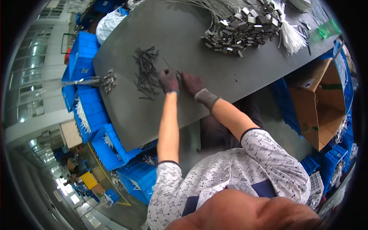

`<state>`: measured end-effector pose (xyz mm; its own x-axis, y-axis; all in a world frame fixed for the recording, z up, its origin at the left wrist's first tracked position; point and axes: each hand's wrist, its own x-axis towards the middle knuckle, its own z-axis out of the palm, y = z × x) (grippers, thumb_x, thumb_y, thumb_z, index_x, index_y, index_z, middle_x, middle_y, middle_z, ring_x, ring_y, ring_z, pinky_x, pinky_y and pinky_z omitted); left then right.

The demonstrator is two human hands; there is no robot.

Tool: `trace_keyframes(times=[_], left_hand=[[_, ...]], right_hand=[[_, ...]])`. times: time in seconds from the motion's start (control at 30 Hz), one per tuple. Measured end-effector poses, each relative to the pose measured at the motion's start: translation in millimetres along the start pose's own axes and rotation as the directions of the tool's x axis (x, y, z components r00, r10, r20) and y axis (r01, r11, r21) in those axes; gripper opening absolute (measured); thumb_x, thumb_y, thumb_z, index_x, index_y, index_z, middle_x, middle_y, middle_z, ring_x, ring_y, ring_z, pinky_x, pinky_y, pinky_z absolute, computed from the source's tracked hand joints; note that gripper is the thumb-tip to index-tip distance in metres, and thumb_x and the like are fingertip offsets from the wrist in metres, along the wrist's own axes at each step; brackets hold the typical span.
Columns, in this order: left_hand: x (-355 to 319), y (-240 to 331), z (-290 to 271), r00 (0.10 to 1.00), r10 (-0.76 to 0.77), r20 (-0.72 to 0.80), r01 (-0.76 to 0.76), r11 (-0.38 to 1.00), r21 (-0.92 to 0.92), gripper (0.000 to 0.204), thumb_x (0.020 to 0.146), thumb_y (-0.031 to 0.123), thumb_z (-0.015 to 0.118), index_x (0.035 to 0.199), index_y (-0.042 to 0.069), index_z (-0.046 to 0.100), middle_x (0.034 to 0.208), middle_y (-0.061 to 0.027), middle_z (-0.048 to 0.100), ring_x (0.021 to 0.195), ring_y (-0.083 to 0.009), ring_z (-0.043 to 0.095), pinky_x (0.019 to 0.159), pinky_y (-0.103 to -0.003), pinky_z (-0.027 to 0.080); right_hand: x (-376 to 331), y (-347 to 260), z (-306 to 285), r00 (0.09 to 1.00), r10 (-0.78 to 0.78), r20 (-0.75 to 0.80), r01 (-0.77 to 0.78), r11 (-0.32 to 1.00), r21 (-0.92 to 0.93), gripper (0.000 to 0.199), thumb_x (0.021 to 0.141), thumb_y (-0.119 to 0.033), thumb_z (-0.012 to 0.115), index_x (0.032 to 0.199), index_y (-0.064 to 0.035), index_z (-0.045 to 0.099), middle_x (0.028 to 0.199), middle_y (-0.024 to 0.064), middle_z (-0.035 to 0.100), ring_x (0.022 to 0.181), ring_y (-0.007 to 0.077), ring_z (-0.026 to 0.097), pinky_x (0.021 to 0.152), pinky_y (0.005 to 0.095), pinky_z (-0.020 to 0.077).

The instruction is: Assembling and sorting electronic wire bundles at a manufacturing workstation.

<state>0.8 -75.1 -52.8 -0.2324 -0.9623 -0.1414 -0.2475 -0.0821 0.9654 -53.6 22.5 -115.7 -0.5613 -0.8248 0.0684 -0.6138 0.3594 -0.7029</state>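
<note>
Both hands wear dark maroon knitted gloves and are close together over the grey table (214, 82). My left hand (168, 80) is closed beside a loose pile of short black strips (145, 69). A thin dark strand (166, 61) sticks up just beyond its fingers; whether the hand grips it I cannot tell. Just to the right, my right hand (192, 82) is also closed, its fingertips turned toward the left hand. Something small and dark shows between the two hands, too small to name.
At the far right lies a heap of wires with black and white block ends (245, 30), beside a white bundle (292, 37), scissors (305, 27) and a green bottle (329, 28). A metal-ended bundle (109, 81) overhangs the left edge. Blue bins (96, 111) and a cardboard box (320, 105) flank the table.
</note>
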Motion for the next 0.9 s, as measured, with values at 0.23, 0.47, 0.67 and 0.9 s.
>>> trace_keyframes(times=[0.23, 0.47, 0.67, 0.9], left_hand=[[-145, -76, -56, 0.977, -0.011, -0.211, 0.003, 0.999, -0.036, 0.014, 0.092, 0.015, 0.066, 0.091, 0.001, 0.061, 0.070, -0.0039, 0.061, 0.060, -0.0128, 0.059, 0.057, -0.030, 0.047], [-160, -90, -29, 0.895, 0.423, -0.140, -0.314, 0.822, 0.476, 0.023, 0.100, 0.029, 0.060, 0.101, 0.006, 0.064, 0.091, -0.0144, 0.067, 0.081, -0.0334, 0.067, 0.068, -0.044, 0.052], [-166, -66, 8, 0.890, 0.455, -0.039, -0.353, 0.740, 0.573, 0.023, 0.101, 0.031, 0.055, 0.103, 0.009, 0.062, 0.094, -0.0163, 0.067, 0.086, -0.0389, 0.066, 0.068, -0.048, 0.052], [-162, -102, -20, 0.851, 0.512, -0.117, -0.359, 0.731, 0.581, 0.023, 0.100, 0.031, 0.054, 0.104, 0.010, 0.063, 0.096, -0.0172, 0.067, 0.086, -0.0387, 0.066, 0.070, -0.047, 0.054]], right_hand=[[9, -13, -32, 0.985, 0.157, 0.074, -0.173, 0.842, 0.511, 0.039, 0.093, -0.027, 0.057, 0.127, -0.0088, 0.060, 0.110, 0.0215, 0.069, 0.105, 0.0385, 0.066, 0.090, 0.0463, 0.0513], [-30, 98, -133, 0.808, 0.590, -0.004, -0.279, 0.388, 0.878, 0.048, 0.092, -0.022, 0.064, 0.136, -0.0076, 0.052, 0.082, 0.0040, 0.060, 0.063, 0.0105, 0.055, 0.055, 0.0261, 0.0456], [26, 247, -185, 0.999, -0.039, 0.027, 0.007, 0.677, 0.736, 0.040, 0.097, -0.019, 0.062, 0.134, -0.0077, 0.051, 0.086, 0.0035, 0.059, 0.069, 0.0137, 0.057, 0.059, 0.0284, 0.0488], [-11, 125, -183, 0.958, -0.277, -0.070, 0.279, 0.960, 0.031, 0.028, 0.093, -0.020, 0.065, 0.113, -0.0004, 0.061, 0.093, 0.0183, 0.070, 0.077, 0.0280, 0.066, 0.070, 0.0381, 0.0541]])
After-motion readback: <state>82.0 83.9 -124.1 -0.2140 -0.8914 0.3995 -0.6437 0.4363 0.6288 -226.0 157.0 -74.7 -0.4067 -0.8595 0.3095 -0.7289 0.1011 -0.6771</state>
